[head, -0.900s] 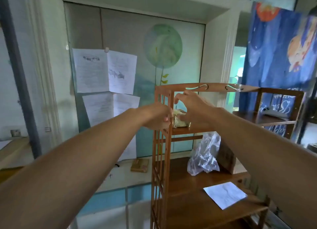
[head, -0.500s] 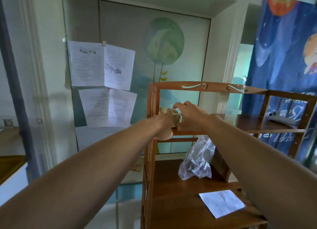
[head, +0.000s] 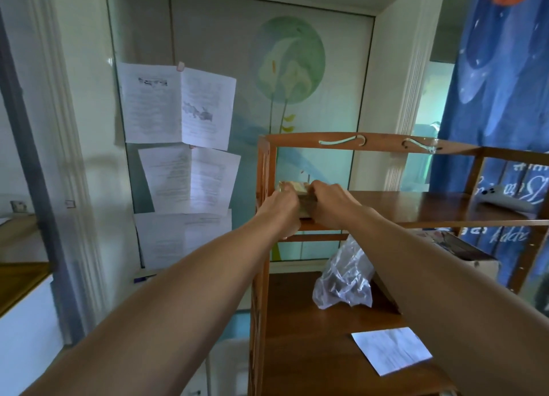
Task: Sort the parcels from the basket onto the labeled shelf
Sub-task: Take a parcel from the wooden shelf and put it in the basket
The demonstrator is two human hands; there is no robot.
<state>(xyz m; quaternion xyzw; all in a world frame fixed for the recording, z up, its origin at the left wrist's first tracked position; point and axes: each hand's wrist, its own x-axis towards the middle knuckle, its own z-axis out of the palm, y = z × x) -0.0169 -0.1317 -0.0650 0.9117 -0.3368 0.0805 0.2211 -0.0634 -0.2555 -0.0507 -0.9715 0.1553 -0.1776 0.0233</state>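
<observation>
A brown wooden shelf (head: 416, 201) stands in front of me. At the left end of its top board lies a small tan parcel (head: 300, 192). My left hand (head: 280, 210) holds the parcel's left side and my right hand (head: 329, 205) holds its right side, both with fingers closed around it. Most of the parcel is hidden between the hands. On the middle board lie a clear plastic bag parcel (head: 346, 277) and a white paper label (head: 390, 354). The basket is out of view.
A white device (head: 502, 201) rests on the top board at the right, and a cardboard box (head: 469, 253) sits below it. Printed sheets (head: 178, 104) hang on the glass door behind. A blue curtain (head: 505, 69) hangs at the right. A white counter (head: 20, 330) is at the left.
Both hands have kept hold of the small parcel and lowered it onto the top board's left end. The view has shifted closer and slightly left of the shelf.
</observation>
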